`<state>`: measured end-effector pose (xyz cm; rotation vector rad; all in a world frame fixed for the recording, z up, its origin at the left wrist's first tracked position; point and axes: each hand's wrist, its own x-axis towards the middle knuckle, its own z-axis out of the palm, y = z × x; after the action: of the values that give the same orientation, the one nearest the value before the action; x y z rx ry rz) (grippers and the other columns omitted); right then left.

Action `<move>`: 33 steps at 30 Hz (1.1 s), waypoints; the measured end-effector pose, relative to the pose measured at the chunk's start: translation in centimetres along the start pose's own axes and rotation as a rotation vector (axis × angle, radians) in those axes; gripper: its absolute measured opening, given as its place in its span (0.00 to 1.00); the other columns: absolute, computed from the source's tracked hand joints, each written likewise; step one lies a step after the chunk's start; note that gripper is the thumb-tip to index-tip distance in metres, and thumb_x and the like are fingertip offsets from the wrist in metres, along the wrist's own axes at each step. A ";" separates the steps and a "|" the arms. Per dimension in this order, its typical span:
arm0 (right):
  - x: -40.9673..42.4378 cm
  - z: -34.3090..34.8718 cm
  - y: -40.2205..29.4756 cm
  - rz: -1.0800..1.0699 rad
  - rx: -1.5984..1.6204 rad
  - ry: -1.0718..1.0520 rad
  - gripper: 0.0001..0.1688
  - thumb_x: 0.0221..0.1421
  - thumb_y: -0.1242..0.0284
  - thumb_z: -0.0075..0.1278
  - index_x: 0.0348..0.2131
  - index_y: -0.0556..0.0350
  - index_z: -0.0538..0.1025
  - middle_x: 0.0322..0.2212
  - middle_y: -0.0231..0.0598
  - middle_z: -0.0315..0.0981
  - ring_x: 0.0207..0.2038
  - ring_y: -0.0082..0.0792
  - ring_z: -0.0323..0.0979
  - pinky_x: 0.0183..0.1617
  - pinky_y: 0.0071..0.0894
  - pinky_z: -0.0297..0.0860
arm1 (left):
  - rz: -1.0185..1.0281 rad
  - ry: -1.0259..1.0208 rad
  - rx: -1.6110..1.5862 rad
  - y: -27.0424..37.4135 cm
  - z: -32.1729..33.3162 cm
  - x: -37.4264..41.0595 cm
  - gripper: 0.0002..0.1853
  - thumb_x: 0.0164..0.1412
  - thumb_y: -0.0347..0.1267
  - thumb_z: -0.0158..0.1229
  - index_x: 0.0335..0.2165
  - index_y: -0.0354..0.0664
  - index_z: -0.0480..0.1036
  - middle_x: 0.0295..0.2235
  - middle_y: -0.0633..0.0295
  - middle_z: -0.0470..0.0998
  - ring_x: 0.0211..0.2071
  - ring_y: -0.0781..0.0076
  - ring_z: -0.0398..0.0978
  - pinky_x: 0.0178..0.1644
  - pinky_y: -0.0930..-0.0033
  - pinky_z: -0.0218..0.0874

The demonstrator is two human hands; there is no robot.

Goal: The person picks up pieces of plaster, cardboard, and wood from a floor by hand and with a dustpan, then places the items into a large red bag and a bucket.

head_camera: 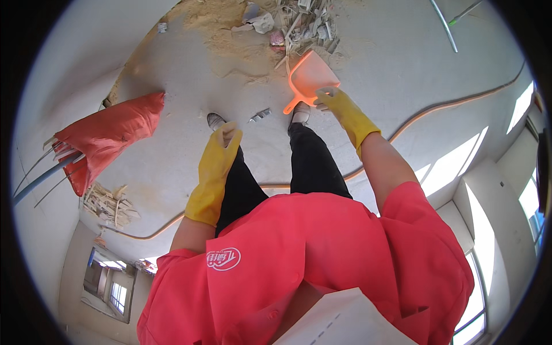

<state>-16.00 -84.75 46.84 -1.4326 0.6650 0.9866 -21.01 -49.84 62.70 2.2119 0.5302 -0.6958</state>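
Observation:
My left hand (221, 148), in a yellow rubber glove, hangs loosely curled in front of my left leg and holds nothing I can see. My right hand (334, 100), gloved the same way, is at the near right corner of an orange dustpan (312, 75). Its fingers overlap the pan's edge, but whether they grip it is not clear. The dustpan's handle points toward me and partly covers my right shoe (302, 113). Beyond the pan lies a heap of debris strips (308, 26). A small grey scrap (260, 115) lies on the floor between my feet.
A filled red sack (116, 129) lies at the left with strips poking out. Behind it is a pile of scraps (110, 205). An orange hose (424, 113) crosses the floor. Sawdust-like dust (207, 21) spreads at the far left; a metal tube (444, 26) lies far right.

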 end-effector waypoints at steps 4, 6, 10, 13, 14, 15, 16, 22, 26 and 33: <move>2.8 -7.1 7.4 0.228 0.157 0.192 0.27 0.66 0.58 0.51 0.52 0.62 0.71 0.43 0.49 0.79 0.43 0.38 0.79 0.51 0.38 0.74 | -0.103 -0.250 -0.059 -1.3 10.0 6.8 0.23 0.65 0.43 0.58 0.50 0.37 0.75 0.39 0.56 0.82 0.42 0.64 0.79 0.50 0.67 0.67; 4.3 -8.0 13.0 0.287 0.145 0.240 0.27 0.66 0.58 0.51 0.53 0.62 0.71 0.42 0.49 0.79 0.42 0.39 0.79 0.51 0.39 0.74 | -0.010 -0.341 0.104 -1.5 13.5 10.1 0.23 0.65 0.45 0.58 0.49 0.38 0.75 0.38 0.57 0.82 0.42 0.62 0.79 0.49 0.67 0.67; 8.1 -5.8 18.9 0.465 0.408 0.263 0.33 0.65 0.57 0.52 0.58 0.61 0.67 0.50 0.55 0.74 0.50 0.43 0.76 0.55 0.43 0.74 | -0.069 -0.581 0.455 -5.8 21.8 18.9 0.32 0.62 0.50 0.60 0.54 0.37 0.72 0.45 0.52 0.81 0.47 0.55 0.78 0.51 0.63 0.67; 13.6 -3.5 22.3 0.550 0.586 0.365 0.38 0.64 0.57 0.54 0.62 0.61 0.62 0.57 0.59 0.67 0.57 0.47 0.71 0.58 0.45 0.73 | -0.058 -0.593 0.461 -10.6 28.1 22.2 0.35 0.60 0.52 0.61 0.57 0.39 0.70 0.50 0.47 0.79 0.51 0.52 0.77 0.53 0.57 0.67; 16.3 -2.8 22.9 0.583 0.612 0.405 0.38 0.65 0.57 0.54 0.63 0.61 0.61 0.59 0.59 0.65 0.60 0.47 0.69 0.59 0.46 0.73 | -0.089 -0.667 0.407 -10.7 29.4 23.9 0.35 0.61 0.51 0.61 0.57 0.39 0.70 0.50 0.46 0.79 0.52 0.52 0.77 0.53 0.56 0.67; 18.1 -2.2 24.1 0.627 0.632 0.437 0.39 0.65 0.58 0.54 0.64 0.61 0.60 0.61 0.60 0.63 0.62 0.48 0.67 0.59 0.47 0.73 | -0.135 -0.743 0.349 -11.2 30.6 24.4 0.34 0.61 0.51 0.61 0.57 0.40 0.70 0.50 0.45 0.79 0.52 0.51 0.77 0.53 0.55 0.66; 19.6 -1.9 25.0 0.585 0.744 0.407 0.35 0.66 0.61 0.53 0.63 0.60 0.61 0.60 0.58 0.64 0.62 0.47 0.68 0.59 0.46 0.74 | -0.128 -0.779 0.299 -12.3 32.0 24.9 0.35 0.61 0.50 0.60 0.58 0.38 0.69 0.50 0.44 0.79 0.52 0.52 0.77 0.53 0.55 0.66; 21.5 2.4 22.4 0.456 0.975 0.440 0.21 0.67 0.74 0.47 0.58 0.56 0.67 0.53 0.43 0.73 0.52 0.39 0.76 0.54 0.36 0.81 | -0.267 -0.692 -0.048 -11.9 32.8 22.4 0.29 0.64 0.46 0.57 0.55 0.36 0.68 0.31 0.52 0.81 0.29 0.63 0.80 0.33 0.63 0.68; 14.2 3.0 20.0 0.429 0.854 0.342 0.21 0.68 0.71 0.47 0.58 0.56 0.67 0.51 0.41 0.74 0.50 0.38 0.77 0.54 0.37 0.80 | -0.220 -0.601 -0.177 -11.1 30.2 16.0 0.21 0.68 0.43 0.54 0.48 0.36 0.70 0.19 0.61 0.74 0.15 0.75 0.69 0.21 0.71 0.59; 4.4 3.5 12.4 0.345 0.529 0.075 0.26 0.67 0.62 0.49 0.57 0.59 0.68 0.48 0.46 0.74 0.47 0.38 0.78 0.55 0.36 0.76 | -0.431 -0.515 -0.816 -7.3 21.2 6.9 0.16 0.69 0.42 0.56 0.42 0.39 0.69 0.20 0.72 0.62 0.17 0.85 0.54 0.21 0.76 0.46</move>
<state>-25.25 -82.20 37.20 -0.9058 1.1594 0.9283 -26.49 -60.09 42.35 1.1143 0.8403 -1.0044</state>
